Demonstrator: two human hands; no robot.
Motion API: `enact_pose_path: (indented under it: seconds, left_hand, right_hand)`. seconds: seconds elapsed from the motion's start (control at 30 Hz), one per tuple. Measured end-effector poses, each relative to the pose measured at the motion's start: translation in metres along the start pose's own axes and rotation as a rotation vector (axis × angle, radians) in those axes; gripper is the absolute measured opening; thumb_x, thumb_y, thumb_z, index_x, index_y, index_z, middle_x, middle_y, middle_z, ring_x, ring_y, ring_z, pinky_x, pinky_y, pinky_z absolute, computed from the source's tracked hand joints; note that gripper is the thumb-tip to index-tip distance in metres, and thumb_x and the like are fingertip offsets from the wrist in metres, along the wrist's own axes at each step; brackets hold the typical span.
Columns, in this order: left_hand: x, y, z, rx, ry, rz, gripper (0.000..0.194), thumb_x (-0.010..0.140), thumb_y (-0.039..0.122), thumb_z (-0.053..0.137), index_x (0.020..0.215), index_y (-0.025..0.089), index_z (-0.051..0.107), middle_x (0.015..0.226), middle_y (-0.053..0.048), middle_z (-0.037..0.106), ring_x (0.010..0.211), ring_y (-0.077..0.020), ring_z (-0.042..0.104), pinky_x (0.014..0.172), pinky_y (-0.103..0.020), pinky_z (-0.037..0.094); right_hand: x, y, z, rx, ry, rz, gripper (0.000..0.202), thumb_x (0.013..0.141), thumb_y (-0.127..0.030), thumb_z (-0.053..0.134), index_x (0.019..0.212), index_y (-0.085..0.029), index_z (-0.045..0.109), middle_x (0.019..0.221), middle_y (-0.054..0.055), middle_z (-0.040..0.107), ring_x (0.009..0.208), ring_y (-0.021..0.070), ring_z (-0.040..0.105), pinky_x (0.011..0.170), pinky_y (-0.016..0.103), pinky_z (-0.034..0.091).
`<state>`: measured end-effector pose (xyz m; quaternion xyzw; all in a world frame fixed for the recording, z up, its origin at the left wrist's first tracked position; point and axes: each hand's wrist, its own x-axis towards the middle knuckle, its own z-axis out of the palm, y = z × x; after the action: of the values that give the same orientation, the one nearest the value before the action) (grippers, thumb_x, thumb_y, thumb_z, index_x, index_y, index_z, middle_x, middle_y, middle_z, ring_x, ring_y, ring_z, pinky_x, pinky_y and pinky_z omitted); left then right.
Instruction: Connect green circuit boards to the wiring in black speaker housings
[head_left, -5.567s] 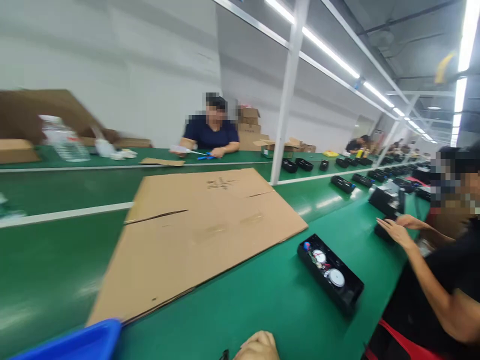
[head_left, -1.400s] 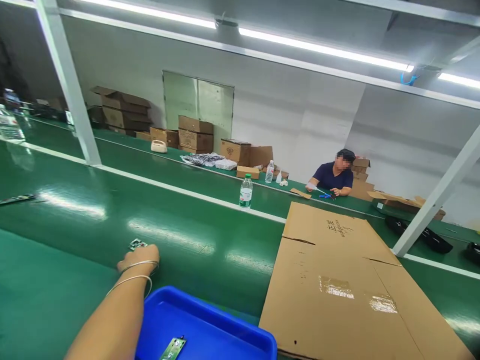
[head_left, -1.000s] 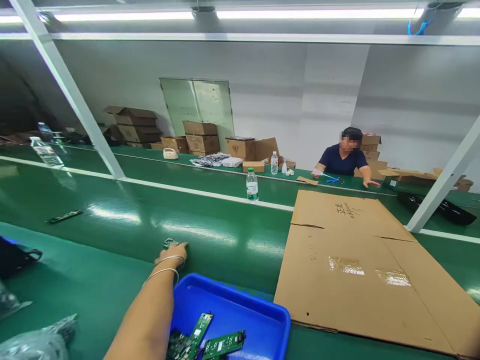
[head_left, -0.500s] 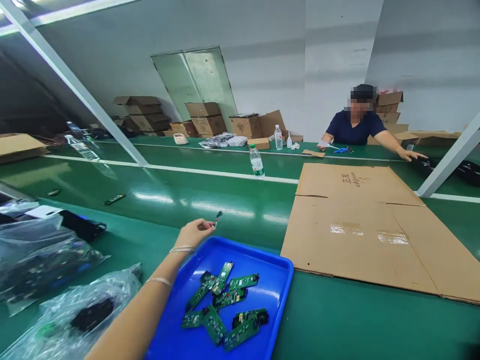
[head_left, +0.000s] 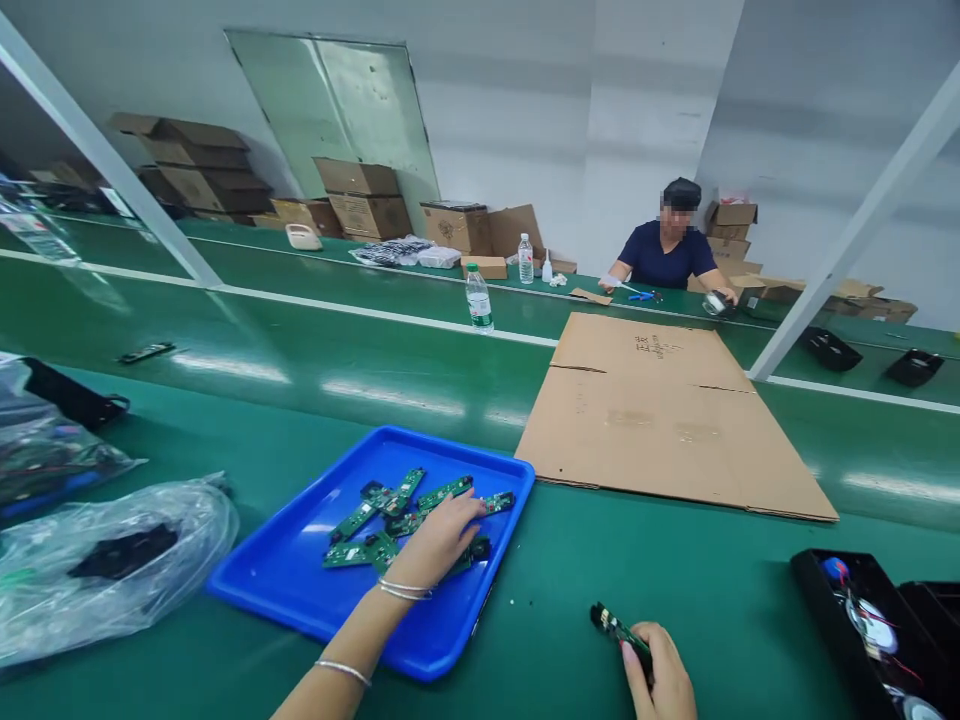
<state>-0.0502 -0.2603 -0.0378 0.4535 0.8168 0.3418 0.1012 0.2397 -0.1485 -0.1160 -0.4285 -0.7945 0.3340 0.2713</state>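
My left hand (head_left: 442,535) reaches over the blue tray (head_left: 300,585), its fingers closed on the end of a small green circuit board (head_left: 498,503) near the tray's right side. Several more green circuit boards (head_left: 360,520) lie in a loose heap in the tray, some partly hidden under that hand. At the lower right, my right hand (head_left: 664,675) grips another circuit board (head_left: 621,630) between thumb and fingers, above the green table. A dark part shows at the board's far end.
A flattened cardboard sheet (head_left: 637,425) lies beyond the tray. Plastic bags (head_left: 112,590) lie on the left, and an opened black housing with wires (head_left: 862,620) is at the right edge. Across the bench, a co-worker (head_left: 667,255) sits behind a water bottle (head_left: 478,298).
My left hand has come down into the tray with its circuit board. My right hand has entered view holding another board. The view has turned right; the co-worker's arm has drawn in, holding an object.
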Motion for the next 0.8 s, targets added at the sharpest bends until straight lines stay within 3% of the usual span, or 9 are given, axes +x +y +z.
enact_pose_path:
  seconds: [0.07,0.17,0.27,0.37,0.5,0.8]
  left_hand:
    - [-0.007,0.018,0.010,-0.019,0.043,0.026,0.014,0.076,0.021,0.047,0.079,0.020,0.061,0.106,-0.012,0.067,0.118,-0.0306,0.049,0.102,-0.053,0.031]
    - [-0.028,0.056,0.035,-0.074,0.050,0.073,0.021,0.083,0.025,0.042,0.090,0.019,0.061,0.113,-0.012,0.063,0.116,-0.0263,0.050,0.101,-0.048,0.036]
    - [-0.051,0.093,0.074,-0.148,-0.028,0.117,0.024,0.085,0.027,0.046,0.104,0.022,0.058,0.114,-0.009,0.063,0.108,-0.0209,0.056,0.095,-0.039,0.044]
    - [-0.067,0.114,0.111,-0.245,-0.160,0.183,0.028,0.082,0.025,0.052,0.109,0.021,0.058,0.112,-0.007,0.064,0.104,-0.0188,0.058,0.092,-0.032,0.046]
    - [-0.073,0.116,0.131,-0.307,-0.208,0.176,0.022,0.082,0.018,0.051,0.101,0.018,0.063,0.096,-0.006,0.069,0.091,-0.0175,0.062,0.086,-0.030,0.047]
    - [-0.068,0.108,0.128,-0.391,-0.264,0.063,0.011,0.075,0.017,0.060,0.082,0.021,0.068,0.084,-0.003,0.073,0.079,-0.0169,0.064,0.079,-0.029,0.046]
  right_hand:
    - [0.003,-0.002,-0.006,0.009,-0.038,-0.022,0.046,0.084,-0.062,0.034,0.074,-0.024,0.058,0.071,0.004,0.061,0.064,0.0181,0.058,0.053,0.024,0.042]
    - [0.005,-0.002,-0.016,0.048,-0.170,-0.035,0.045,0.082,-0.063,0.037,0.074,-0.025,0.059,0.074,0.004,0.064,0.066,0.0180,0.061,0.052,0.023,0.045]
    - [0.006,-0.004,-0.024,0.099,-0.201,0.004,0.046,0.080,-0.065,0.038,0.077,-0.024,0.060,0.077,0.004,0.066,0.068,0.0186,0.063,0.054,0.023,0.047]
    - [0.006,-0.006,-0.030,0.140,-0.153,0.052,0.050,0.077,-0.068,0.039,0.080,-0.023,0.060,0.080,0.006,0.067,0.073,0.0206,0.064,0.060,0.025,0.050]
    - [0.007,-0.010,-0.039,0.124,-0.163,0.165,0.050,0.073,-0.070,0.042,0.078,-0.023,0.060,0.076,0.006,0.067,0.067,0.0207,0.063,0.052,0.024,0.050]
    - [0.009,-0.012,-0.040,0.134,-0.215,0.174,0.044,0.071,-0.064,0.046,0.080,-0.023,0.059,0.078,0.007,0.067,0.066,0.0206,0.064,0.053,0.025,0.051]
